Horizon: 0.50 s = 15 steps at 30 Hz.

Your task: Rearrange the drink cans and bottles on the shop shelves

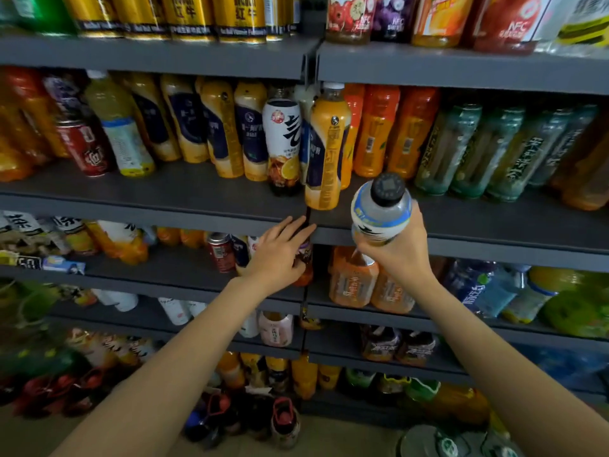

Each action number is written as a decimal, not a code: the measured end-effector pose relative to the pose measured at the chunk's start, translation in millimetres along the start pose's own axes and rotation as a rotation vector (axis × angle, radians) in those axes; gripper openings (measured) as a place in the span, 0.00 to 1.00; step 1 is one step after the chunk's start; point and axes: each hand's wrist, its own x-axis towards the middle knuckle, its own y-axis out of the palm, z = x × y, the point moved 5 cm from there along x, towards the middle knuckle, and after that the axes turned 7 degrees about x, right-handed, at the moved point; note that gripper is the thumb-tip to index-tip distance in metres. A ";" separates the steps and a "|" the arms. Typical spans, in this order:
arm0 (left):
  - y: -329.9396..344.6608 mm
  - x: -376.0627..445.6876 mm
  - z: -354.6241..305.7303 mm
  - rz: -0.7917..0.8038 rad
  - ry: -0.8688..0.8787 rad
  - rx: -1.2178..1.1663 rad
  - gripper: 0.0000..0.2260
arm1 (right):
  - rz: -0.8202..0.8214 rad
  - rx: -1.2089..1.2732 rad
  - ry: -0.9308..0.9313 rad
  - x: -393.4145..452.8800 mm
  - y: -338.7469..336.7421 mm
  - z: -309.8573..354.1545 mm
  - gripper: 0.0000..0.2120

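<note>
Gripping a pale bottle (381, 209) with a black cap in the right hand (393, 249), fingers curling round its lower body, cap tilting toward the camera. Hovering in front of the front edge of the second shelf (494, 225), just right of the dark upright seam between the two shelf bays, clear of the shelf board itself.

Reaching with the left hand (280, 255) toward the shelf below, fingers lying straight and slightly spread, tips crossing the front edge of the second shelf at the seam; thumb pressing against a small dark-and-orange bottle (304, 258) standing at the right end of the third shelf's left bay (whether actually grasping it, cannot tell).

Standing at the very front edge of the second shelf, beside the seam: a tall orange bottle with a navy label (324, 150), leaning a little. Sitting just left of it, a white-labelled bottle (282, 143) showing a lemon slice. Lining up further left, more orange-and-navy bottles, then a red can (84, 146) near the left end. Crowding the right bay behind the held bottle, orange bottles (392, 133) and green tea bottles (474, 150). Filling the top shelf's left bay, gold cans (184, 14).
</note>
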 end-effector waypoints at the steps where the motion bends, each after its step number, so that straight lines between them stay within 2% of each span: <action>1: -1.1 -4.2 1.0 0.023 -0.021 -0.018 0.30 | 0.009 -0.021 -0.020 -0.8 1.4 1.3 0.27; 4: -8.6 -15.2 2.7 0.006 -0.071 -0.112 0.30 | 0.031 0.009 -0.019 -2.9 3.5 6.3 0.27; 8: -12.5 -29.1 1.4 -0.002 -0.109 -0.227 0.32 | 0.116 0.102 0.112 -13.2 9.0 9.1 0.34; 12: -2.3 -40.6 -6.2 0.089 -0.049 -0.375 0.38 | 0.205 0.178 0.176 -25.0 22.6 16.5 0.40; 15: -4.5 -47.8 -9.0 0.074 -0.015 -0.535 0.38 | 0.264 0.218 0.191 -31.9 44.0 25.9 0.41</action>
